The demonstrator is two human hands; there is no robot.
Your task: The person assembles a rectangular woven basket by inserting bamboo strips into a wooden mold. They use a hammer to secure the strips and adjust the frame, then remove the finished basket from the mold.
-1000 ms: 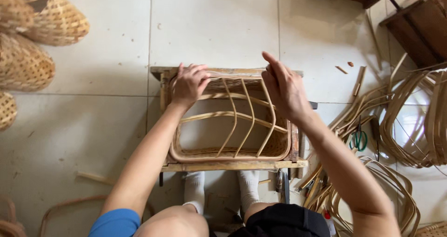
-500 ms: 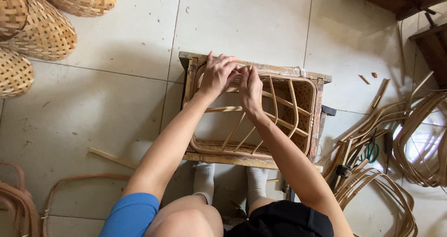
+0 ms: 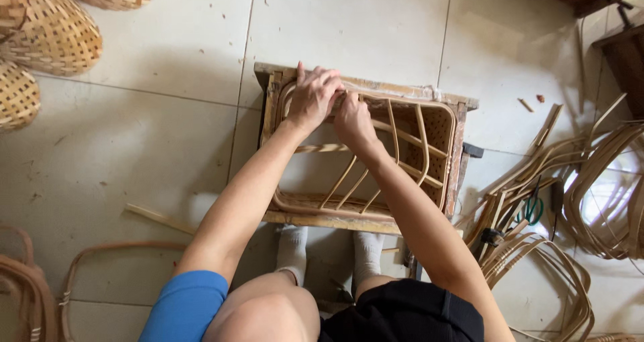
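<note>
The left hand [image 3: 312, 99] and the right hand [image 3: 351, 119] sit side by side, fingers curled around the far rim of a bent bamboo basket frame [image 3: 402, 155]. The frame rests inside a rectangular wooden jig [image 3: 463, 154] on the tiled floor [image 3: 134, 154]. Woven baskets [image 3: 50, 36] lie far left, loose bamboo strips [image 3: 577, 181] to the right.

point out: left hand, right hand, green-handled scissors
left hand [image 3: 310, 100], head view, back of the hand on the frame's far edge
right hand [image 3: 353, 121], head view, back of the hand
green-handled scissors [image 3: 533, 209], head view, handle loops
</note>
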